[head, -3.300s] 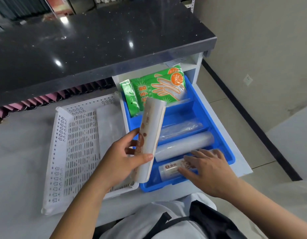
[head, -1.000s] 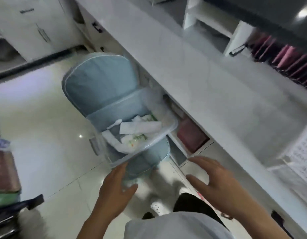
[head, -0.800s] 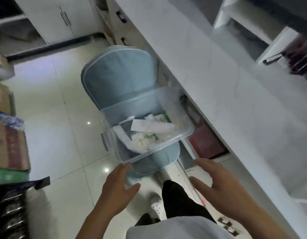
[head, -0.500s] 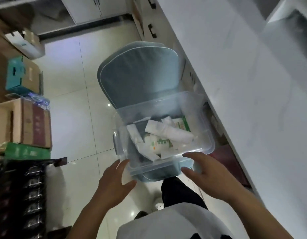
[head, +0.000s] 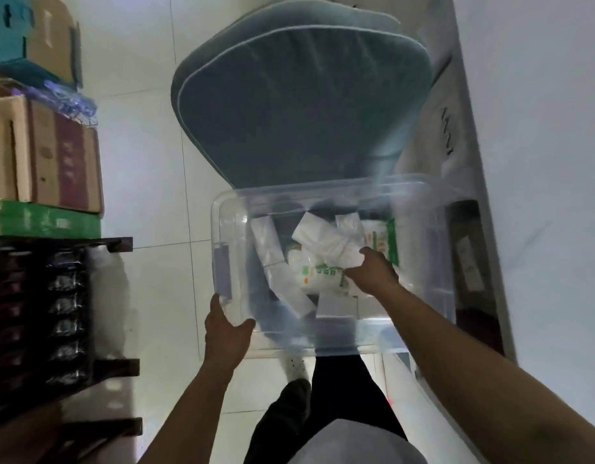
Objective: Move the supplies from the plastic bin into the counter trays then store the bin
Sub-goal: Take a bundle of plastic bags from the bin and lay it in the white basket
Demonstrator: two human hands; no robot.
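A clear plastic bin (head: pixel 420 202) sits on the seat of a blue-grey cushioned chair (head: pixel 299 95). Inside lie several white packets and rolls (head: pixel 326 242), some with green print (head: pixel 319 276). My left hand (head: pixel 227 333) grips the bin's near left corner, thumb over the rim. My right hand (head: pixel 369 274) reaches down inside the bin and closes its fingers on a white packet near the middle. The counter trays are out of view.
The white counter edge (head: pixel 537 162) runs along the right, with dark shelf openings (head: pixel 470 262) below it. Cardboard boxes (head: pixel 45 152) are stacked at the left above a dark rack (head: pixel 55 313). White tiled floor (head: pixel 145 162) lies between. My legs stand below the bin.
I have turned from the counter trays to the bin on the chair. Both hands moved forward: the left took hold of the bin's corner and the right went into the bin onto a packet.
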